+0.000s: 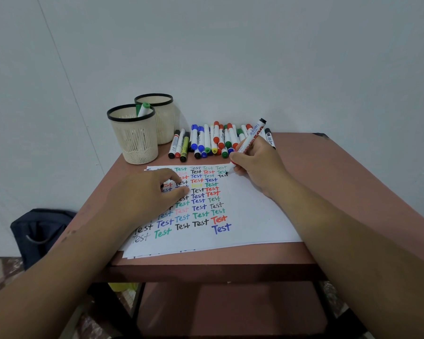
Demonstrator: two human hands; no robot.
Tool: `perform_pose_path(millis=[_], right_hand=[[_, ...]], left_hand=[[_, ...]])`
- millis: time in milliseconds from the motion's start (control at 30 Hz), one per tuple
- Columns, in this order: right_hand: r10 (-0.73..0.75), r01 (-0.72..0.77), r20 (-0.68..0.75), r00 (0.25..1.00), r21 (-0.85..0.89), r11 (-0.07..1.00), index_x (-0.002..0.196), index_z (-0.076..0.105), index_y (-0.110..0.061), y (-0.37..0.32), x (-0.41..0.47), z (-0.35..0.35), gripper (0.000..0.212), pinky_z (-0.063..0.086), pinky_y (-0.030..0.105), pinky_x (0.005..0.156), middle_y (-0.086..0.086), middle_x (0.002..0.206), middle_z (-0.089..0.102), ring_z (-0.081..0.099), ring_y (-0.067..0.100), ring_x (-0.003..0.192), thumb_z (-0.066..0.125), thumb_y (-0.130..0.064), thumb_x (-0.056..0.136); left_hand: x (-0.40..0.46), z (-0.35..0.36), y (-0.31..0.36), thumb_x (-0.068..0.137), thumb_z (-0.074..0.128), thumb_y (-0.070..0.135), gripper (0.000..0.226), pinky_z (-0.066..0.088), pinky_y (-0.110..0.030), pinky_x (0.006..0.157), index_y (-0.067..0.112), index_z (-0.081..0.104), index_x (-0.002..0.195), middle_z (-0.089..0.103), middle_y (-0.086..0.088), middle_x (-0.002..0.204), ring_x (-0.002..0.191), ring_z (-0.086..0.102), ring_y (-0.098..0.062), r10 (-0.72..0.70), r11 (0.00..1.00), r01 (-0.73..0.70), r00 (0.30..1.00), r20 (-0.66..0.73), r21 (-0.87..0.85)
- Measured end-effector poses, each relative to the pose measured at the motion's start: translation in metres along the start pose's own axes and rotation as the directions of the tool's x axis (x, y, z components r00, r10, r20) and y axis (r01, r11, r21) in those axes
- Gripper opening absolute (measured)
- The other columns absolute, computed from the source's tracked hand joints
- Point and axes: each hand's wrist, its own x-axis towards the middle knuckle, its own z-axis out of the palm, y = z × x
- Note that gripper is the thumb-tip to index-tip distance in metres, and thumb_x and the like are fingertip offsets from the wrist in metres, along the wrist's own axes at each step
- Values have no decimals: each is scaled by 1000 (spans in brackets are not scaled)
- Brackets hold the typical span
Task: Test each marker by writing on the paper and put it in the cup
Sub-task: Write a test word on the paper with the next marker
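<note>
1. The right hand (256, 165) holds a black marker (249, 143) with its fingers curled around it. The tip touches the paper (250, 216) near the top of the sheet, in the middle of the frame, at a small black "Test".
2. The left hand (145, 194) lies flat on the left part of the paper with its fingers relaxed. It looks like it is keeping the sheet from sliding.
3. The paper is already full of "Test" words in many colors, so lots of writing is done.
4. The front cup (132, 135), in the upper left, shows just one green marker (143, 109). The back cup (157, 113) stands right behind it.
5. A big pile of markers (213, 140) lies at the back of the table (328, 172). I think most of them must still go into the cup.
</note>
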Motion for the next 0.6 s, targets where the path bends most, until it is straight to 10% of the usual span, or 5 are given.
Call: perform_pose_path(millis=[233, 400, 600], right_hand=[[5, -5, -19, 1000, -1, 1000, 100, 60, -13, -1, -1, -1, 15, 62, 49, 79, 10, 88, 65, 61, 17, 73, 72, -10, 93], [-13, 20, -38, 999, 195, 981, 109, 58, -25, -4, -3, -3, 36, 63, 40, 83, 7, 93, 76, 75, 22, 89, 78, -3, 87], [-33, 35, -12, 999, 495, 868, 130, 42, -17, -12, -8, -4, 60, 62, 45, 87, 12, 102, 75, 76, 30, 98, 73, 11, 87]], left_hand=[[-2, -2, 0, 88, 49, 74, 45, 43, -24, 61, 48, 56, 124, 56, 17, 78, 74, 54, -3, 3, 999, -3, 1000, -12, 40], [-4, 8, -3, 102, 46, 22, 35, 50, -38, 68, 29, 36, 135, 60, 2, 89, 77, 59, -15, -3, 956, -24, 996, -89, -293], [5, 15, -8, 102, 54, 15, 24, 36, -9, 70, 25, 54, 125, 58, 10, 111, 93, 51, -6, 2, 945, -38, 994, -110, -325]])
